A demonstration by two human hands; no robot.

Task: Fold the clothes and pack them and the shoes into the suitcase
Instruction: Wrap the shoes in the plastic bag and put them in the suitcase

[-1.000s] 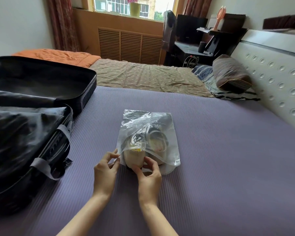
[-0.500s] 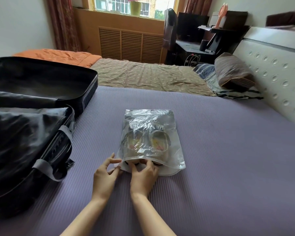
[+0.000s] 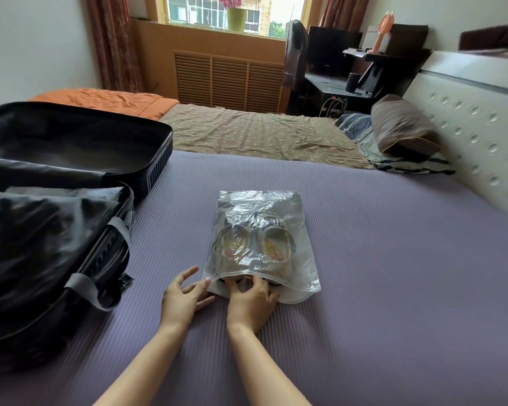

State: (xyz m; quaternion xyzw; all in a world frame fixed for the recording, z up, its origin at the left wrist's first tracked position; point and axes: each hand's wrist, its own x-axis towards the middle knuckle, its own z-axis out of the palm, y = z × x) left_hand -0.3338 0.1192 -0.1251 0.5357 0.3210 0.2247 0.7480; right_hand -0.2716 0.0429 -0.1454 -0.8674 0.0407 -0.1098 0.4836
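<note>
A pair of shoes (image 3: 251,244) lies side by side inside a clear plastic bag (image 3: 302,230) on the purple bed cover, toes pointing away from me. The bag's mouth faces me. My right hand (image 3: 251,301) reaches into that mouth, and its fingertips press against the heels of the shoes. My left hand (image 3: 185,295) rests on the cover with fingers spread, one fingertip touching the bag's near left corner. The black suitcase (image 3: 159,148) lies open at the left, with dark folded fabric (image 3: 41,244) in its near half.
Grey straps (image 3: 79,284) hang over the suitcase's near rim. A brown pillow (image 3: 402,130) lies by the padded headboard (image 3: 481,136) at the right. Beyond the purple cover (image 3: 393,273) lie a tan sheet and an orange blanket (image 3: 106,98).
The shoes have slid deeper into the bag, which now lies flatter. My right hand went from holding a shoe to pressing at the heels. My left hand let go of the bag's edge and spread out.
</note>
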